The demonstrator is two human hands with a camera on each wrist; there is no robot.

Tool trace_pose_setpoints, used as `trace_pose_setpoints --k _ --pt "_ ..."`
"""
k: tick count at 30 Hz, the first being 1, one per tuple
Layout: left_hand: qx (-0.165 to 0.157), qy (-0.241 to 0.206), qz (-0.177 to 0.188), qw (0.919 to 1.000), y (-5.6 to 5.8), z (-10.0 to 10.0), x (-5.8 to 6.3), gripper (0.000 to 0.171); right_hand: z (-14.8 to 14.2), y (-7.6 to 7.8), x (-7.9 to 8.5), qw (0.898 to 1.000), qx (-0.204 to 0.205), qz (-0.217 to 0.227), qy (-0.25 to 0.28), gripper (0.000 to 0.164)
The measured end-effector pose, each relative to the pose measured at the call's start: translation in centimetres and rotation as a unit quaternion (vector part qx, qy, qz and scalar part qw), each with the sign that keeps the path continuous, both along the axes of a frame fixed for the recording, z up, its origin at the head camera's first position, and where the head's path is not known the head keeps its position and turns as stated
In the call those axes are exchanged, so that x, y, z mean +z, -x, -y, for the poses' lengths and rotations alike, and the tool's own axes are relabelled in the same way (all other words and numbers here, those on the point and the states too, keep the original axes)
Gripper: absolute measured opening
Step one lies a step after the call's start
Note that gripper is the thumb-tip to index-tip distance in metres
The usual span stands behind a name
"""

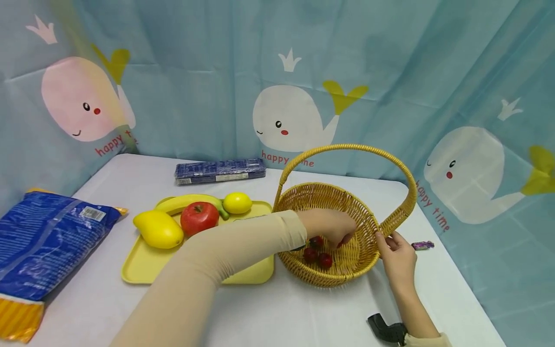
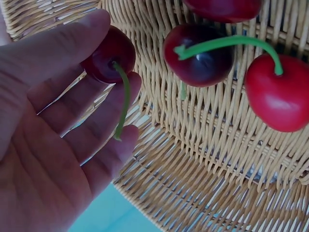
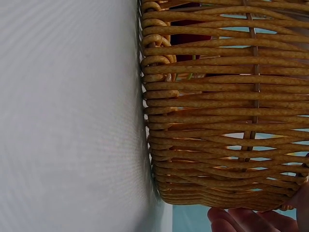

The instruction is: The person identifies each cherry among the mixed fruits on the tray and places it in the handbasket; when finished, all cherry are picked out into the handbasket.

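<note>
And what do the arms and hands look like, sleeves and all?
The left hand and right hand wear no gloves. The left sleeve is long, plain and beige. The right forearm is bare down to a matching beige cuff at the head view's bottom edge, beside a curved black piece; I can't tell whether it is worn.

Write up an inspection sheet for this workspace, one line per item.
Surface: white tabletop.
Job's things: wicker basket, upright; three cherries visible inside, a fourth cherry held.
Clutter: yellow tray with banana, apple, lemon and mango-like fruit; blue bag; blue packet; small purple-wrapped item.
Hands: left hand, inside the basket, pinches that cherry; right hand holds the basket beside its handle, a black object at its wrist.
Cables: nothing seen.
Surroundings: blue curtain with whale prints behind and on both sides.
</note>
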State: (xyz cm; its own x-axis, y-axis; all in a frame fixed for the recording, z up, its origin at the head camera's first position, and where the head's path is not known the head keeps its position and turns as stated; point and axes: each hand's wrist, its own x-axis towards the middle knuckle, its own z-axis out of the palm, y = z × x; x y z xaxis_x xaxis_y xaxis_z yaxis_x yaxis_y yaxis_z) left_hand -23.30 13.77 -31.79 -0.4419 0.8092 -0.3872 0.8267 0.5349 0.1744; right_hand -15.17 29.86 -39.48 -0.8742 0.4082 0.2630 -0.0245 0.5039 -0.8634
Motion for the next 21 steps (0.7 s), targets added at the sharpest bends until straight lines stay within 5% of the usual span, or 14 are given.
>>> trace_pose_setpoints --k 21 --pt "0.006 0.044 -0.008 0.999 -0.1 -0.4 -1.7 0.017 0.1 0.1 0.0 1.0 -0.005 0.0 -0.01 0.04"
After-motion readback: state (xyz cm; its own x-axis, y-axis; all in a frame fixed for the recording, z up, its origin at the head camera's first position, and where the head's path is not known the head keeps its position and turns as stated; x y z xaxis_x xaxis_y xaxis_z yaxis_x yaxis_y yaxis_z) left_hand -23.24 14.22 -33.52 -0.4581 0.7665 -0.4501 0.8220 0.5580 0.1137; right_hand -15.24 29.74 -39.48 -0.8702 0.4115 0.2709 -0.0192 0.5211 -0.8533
